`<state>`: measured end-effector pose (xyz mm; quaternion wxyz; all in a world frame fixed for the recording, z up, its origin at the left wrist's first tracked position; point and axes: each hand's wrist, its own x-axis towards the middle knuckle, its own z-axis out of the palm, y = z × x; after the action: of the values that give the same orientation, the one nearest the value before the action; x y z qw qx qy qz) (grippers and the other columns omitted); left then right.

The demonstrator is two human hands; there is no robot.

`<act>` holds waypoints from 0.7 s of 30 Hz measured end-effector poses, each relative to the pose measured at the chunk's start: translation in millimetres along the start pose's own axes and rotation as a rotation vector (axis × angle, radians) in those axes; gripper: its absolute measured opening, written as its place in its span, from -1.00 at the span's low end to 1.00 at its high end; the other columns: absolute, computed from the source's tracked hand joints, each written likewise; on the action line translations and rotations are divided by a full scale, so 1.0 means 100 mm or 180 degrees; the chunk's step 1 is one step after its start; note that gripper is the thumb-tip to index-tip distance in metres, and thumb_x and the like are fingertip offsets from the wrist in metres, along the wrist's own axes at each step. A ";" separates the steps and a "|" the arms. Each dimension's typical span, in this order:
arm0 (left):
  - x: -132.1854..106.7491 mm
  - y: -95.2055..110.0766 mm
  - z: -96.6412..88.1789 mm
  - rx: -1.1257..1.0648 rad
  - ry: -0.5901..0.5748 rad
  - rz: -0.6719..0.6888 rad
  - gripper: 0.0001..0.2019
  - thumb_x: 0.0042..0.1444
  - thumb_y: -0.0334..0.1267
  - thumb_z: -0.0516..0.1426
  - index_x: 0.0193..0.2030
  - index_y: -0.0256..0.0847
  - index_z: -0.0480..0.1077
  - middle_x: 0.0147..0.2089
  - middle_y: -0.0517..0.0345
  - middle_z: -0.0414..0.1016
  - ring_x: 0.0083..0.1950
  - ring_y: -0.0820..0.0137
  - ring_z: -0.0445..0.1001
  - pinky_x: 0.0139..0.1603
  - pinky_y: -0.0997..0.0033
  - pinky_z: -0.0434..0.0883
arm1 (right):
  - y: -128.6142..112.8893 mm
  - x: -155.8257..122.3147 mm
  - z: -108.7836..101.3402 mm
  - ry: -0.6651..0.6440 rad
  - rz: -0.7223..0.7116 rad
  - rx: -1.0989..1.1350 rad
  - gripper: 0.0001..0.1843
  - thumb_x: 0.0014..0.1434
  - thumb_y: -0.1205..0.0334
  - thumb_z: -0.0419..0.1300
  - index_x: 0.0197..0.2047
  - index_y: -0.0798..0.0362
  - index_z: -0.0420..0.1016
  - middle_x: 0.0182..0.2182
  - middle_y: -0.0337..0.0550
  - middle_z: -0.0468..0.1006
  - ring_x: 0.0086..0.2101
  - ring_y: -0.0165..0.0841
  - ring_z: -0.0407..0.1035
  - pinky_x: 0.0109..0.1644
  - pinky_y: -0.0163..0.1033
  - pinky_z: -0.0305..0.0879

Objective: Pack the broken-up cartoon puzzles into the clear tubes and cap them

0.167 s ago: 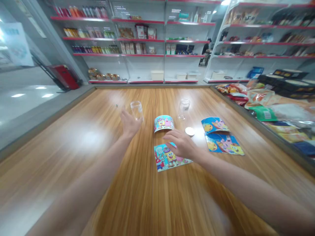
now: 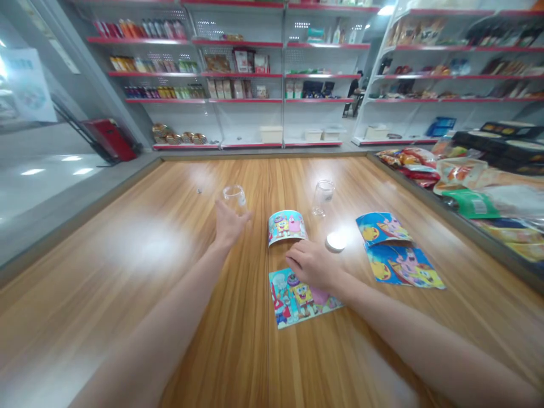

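Note:
My left hand (image 2: 230, 225) is at the clear drinking glass (image 2: 234, 195), fingers along its left side and thumb across to its right. The hand hides the lower part of the glass, which stands upright. My right hand (image 2: 313, 264), its fingers curled in with nothing visible in them, is over a light-blue cartoon card (image 2: 297, 300). Just beyond it, a matching curved cartoon piece (image 2: 287, 226) arches up from the table. Whether the right hand touches either piece I cannot tell.
A second clear glass (image 2: 323, 197) stands to the right, with a round white disc (image 2: 335, 242) nearer me. Dark-blue cartoon cards (image 2: 402, 263) lie farther right. Packaged goods (image 2: 476, 203) line the right edge of the wooden table (image 2: 229, 351). Shelves (image 2: 250, 101) stand behind.
My left hand has moved in from beside the glass and closed around it. The fingers of my right hand have curled in more. The view has tilted slightly.

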<state>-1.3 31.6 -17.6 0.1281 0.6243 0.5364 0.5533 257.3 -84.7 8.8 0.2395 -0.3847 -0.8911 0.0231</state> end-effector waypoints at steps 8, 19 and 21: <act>-0.23 0.15 -0.16 0.0356 0.0233 -0.0138 -0.51 0.03 -0.15 0.28 0.04 -0.20 0.21 -0.04 0.01 0.42 -0.06 0.25 0.51 0.06 0.10 0.47 | -0.26 -0.35 -0.13 -0.0724 0.0192 -0.0054 -0.13 -0.04 -0.43 0.28 0.08 0.12 0.43 -0.09 0.07 0.43 -0.07 -0.04 0.28 0.01 0.07 0.23; -1.10 0.53 -0.24 -0.0319 -0.0890 -0.0012 -0.45 0.08 -0.15 0.28 0.18 -0.12 0.21 0.08 -0.04 0.47 0.10 0.12 0.51 0.19 -0.04 0.43 | -0.35 -0.37 0.05 -0.0585 0.0216 -0.0133 -0.37 0.07 -0.31 0.23 -0.04 0.06 0.41 -0.14 -0.01 0.36 -0.12 -0.10 0.22 -0.02 0.04 0.21; -1.08 0.44 -0.21 -0.0460 -0.1110 0.0015 -0.43 0.09 -0.15 0.27 0.21 -0.12 0.20 0.15 -0.06 0.46 0.16 0.11 0.49 0.22 -0.04 0.42 | -0.36 -0.38 0.06 -0.0485 0.0273 -0.0173 -0.46 0.15 -0.23 0.21 -0.02 0.04 0.42 -0.14 -0.02 0.37 -0.11 -0.10 0.22 -0.02 0.05 0.21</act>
<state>24.6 -82.3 -37.2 0.2624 0.7012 0.4634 0.4741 252.6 -135.5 -4.3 0.1593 -0.4260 -0.8898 0.0384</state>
